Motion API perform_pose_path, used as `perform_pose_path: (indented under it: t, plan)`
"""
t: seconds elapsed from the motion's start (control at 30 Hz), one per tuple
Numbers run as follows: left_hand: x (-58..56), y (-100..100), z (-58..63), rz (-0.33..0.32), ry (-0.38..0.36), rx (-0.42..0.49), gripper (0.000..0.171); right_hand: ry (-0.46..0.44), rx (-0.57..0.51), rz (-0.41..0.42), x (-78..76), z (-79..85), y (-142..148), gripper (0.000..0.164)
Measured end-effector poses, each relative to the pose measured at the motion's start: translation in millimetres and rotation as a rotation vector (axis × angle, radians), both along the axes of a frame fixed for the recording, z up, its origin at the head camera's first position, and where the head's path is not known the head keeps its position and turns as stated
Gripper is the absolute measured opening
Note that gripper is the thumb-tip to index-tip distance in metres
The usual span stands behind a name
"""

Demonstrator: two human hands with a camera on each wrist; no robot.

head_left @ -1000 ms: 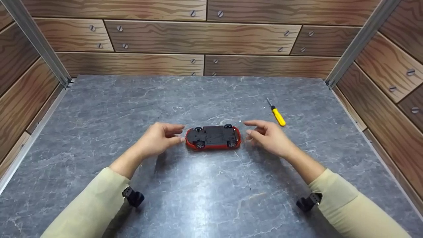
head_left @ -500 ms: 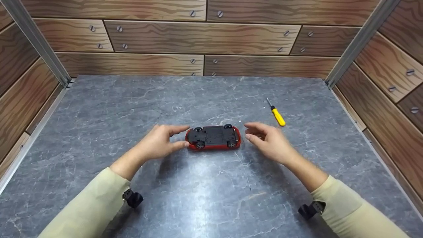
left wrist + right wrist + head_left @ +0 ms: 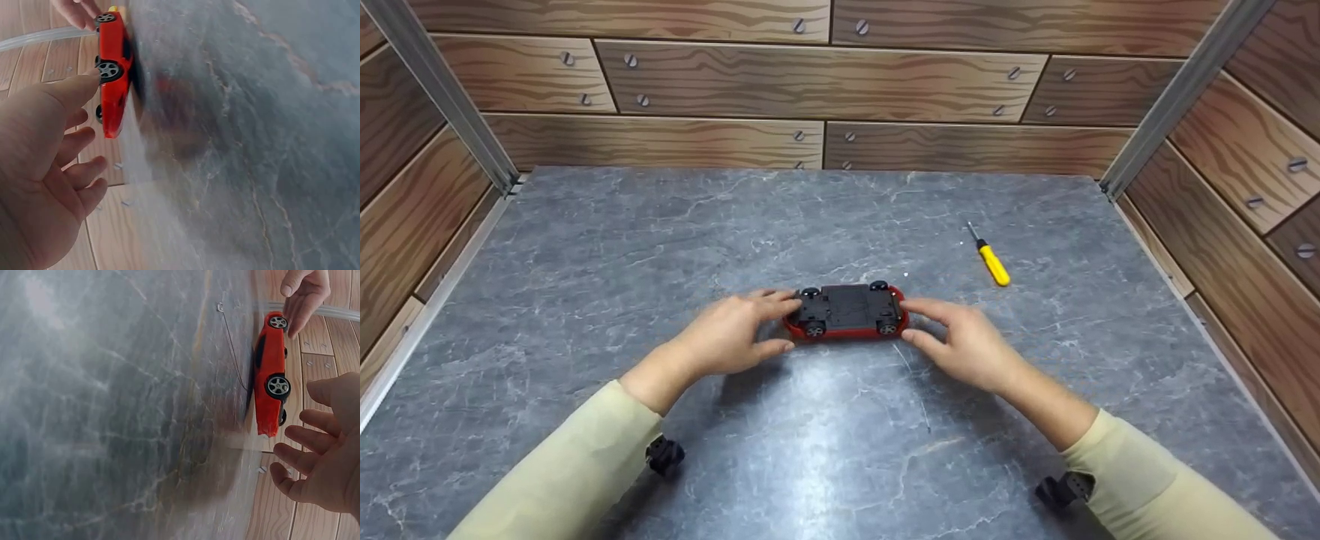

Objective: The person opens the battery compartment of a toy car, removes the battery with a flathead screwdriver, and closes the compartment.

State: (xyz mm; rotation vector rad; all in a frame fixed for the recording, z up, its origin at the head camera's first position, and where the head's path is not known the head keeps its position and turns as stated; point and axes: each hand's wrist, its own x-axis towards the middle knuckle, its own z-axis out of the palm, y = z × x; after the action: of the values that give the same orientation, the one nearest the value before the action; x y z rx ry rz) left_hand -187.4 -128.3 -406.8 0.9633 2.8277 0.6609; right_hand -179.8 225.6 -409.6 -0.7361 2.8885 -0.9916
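Both hands have closed in on the red toy car from its two ends, while the car itself keeps its place near the middle of the table. It lies roof down, its black underside up and its four wheels in the air, its length running from nine to three o'clock. At nine o'clock, the left hand has its thumb and fingers spread apart, the fingertips over the car's end and the thumb on the near side. At three, the right hand is likewise spread, index fingertip and thumb at the other end. Neither hand pinches the car; whether every fingertip touches it, I cannot tell. Toward five o'clock, a thin wire-like strand lies on the table, with a small bright piece at its tip. At two o'clock, well apart from the car, rests a yellow-handled screwdriver, its shaft aimed toward eleven. All lie on a grey marbled tabletop. Pale sleeves reach in from seven and five, each with a black wrist camera. Beyond, at twelve, stands a wood-patterned wall between metal posts
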Motion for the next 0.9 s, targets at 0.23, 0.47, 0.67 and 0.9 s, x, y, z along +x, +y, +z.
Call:
perform_pose_path:
  t: [0.23,0.47,0.67,0.9]
  plan:
    - [2.9,0.5,-5.6,-0.041,0.058,-0.087,0.062,0.021,0.08,0.055,2.1,-5.2,-0.8,0.05]
    - [2.5,-1.5,-8.9,-0.065,0.075,-0.086,0.063,0.015,0.114,0.068,0.7,-4.5,0.3,0.05]
    - [1.6,-1.0,-8.7,-0.067,0.073,-0.088,0.063,0.032,0.145,0.074,0.4,-4.2,0.5,0.05]
    - [-0.7,1.4,-8.8,-0.02,0.105,-0.108,0.064,0.117,0.218,0.114,0.9,-5.9,0.3,0.051]
